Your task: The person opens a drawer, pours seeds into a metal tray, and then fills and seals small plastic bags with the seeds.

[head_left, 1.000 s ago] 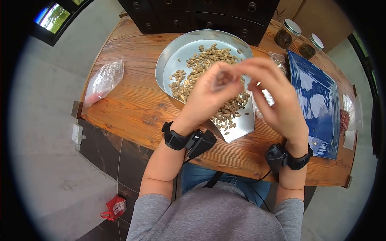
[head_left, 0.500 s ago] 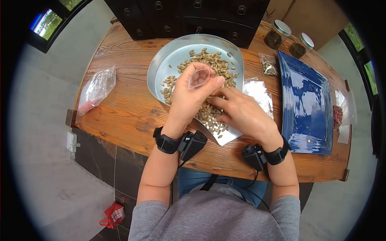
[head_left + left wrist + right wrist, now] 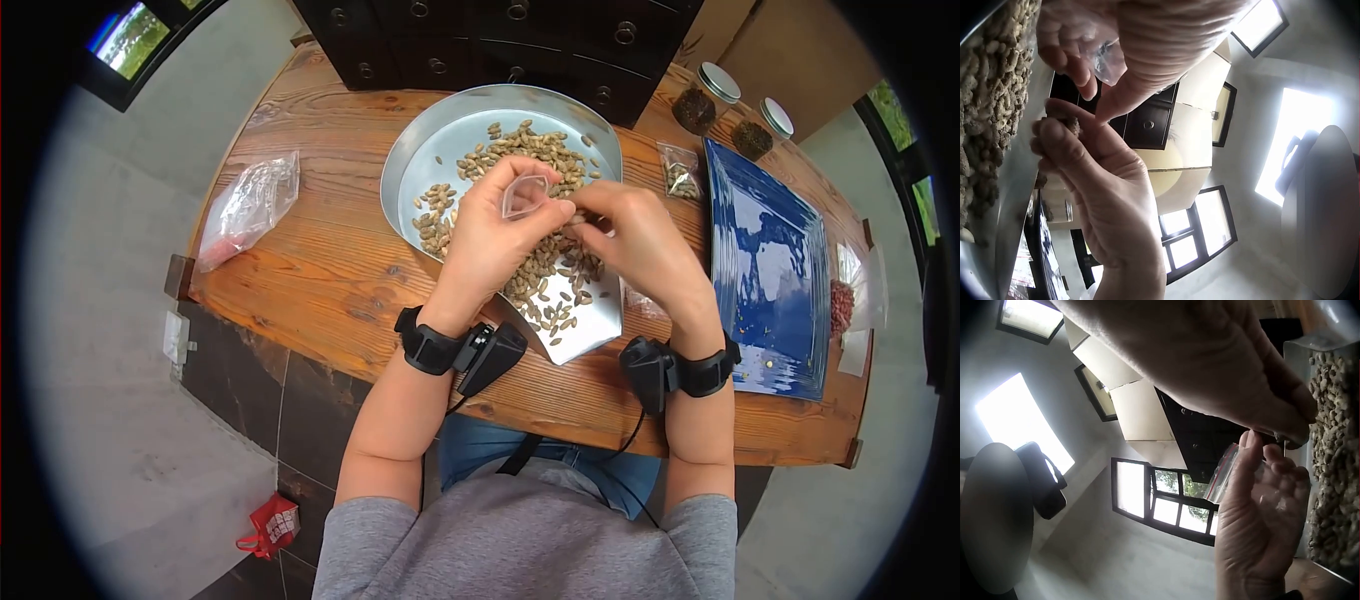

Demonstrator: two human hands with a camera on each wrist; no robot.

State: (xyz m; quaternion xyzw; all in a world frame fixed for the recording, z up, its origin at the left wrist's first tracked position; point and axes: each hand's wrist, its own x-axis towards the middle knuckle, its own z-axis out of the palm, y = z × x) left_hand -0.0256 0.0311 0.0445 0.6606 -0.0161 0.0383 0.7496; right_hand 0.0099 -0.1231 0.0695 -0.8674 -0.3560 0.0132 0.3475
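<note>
A small clear plastic bag (image 3: 524,196) is gripped in the left hand (image 3: 490,232), its mouth spread open above the metal tray (image 3: 408,160). Brown, seed-like pieces (image 3: 540,150) lie heaped in that tray. Close beside the bag, the right hand (image 3: 650,245) pinches a brown piece (image 3: 1074,125) between thumb and fingers, as the left wrist view shows. Fingertips of both hands nearly meet. From the right wrist camera, the red-edged bag (image 3: 1224,475) rests in the curled left hand (image 3: 1260,531); how much is inside cannot be told.
Right of the tray lie a blue rectangular plate (image 3: 765,270) and a small filled bag (image 3: 680,172). Two lidded jars (image 3: 697,105) stand behind. A clear bag (image 3: 250,208) lies at left; dark drawers (image 3: 480,50) stand at the back. A bag of reddish pieces (image 3: 842,305) is far right.
From over the tray's contents, the right hand has risen to beside the bag, fingers now pinching a piece. The left hand still holds the bag. The head view has shifted slightly.
</note>
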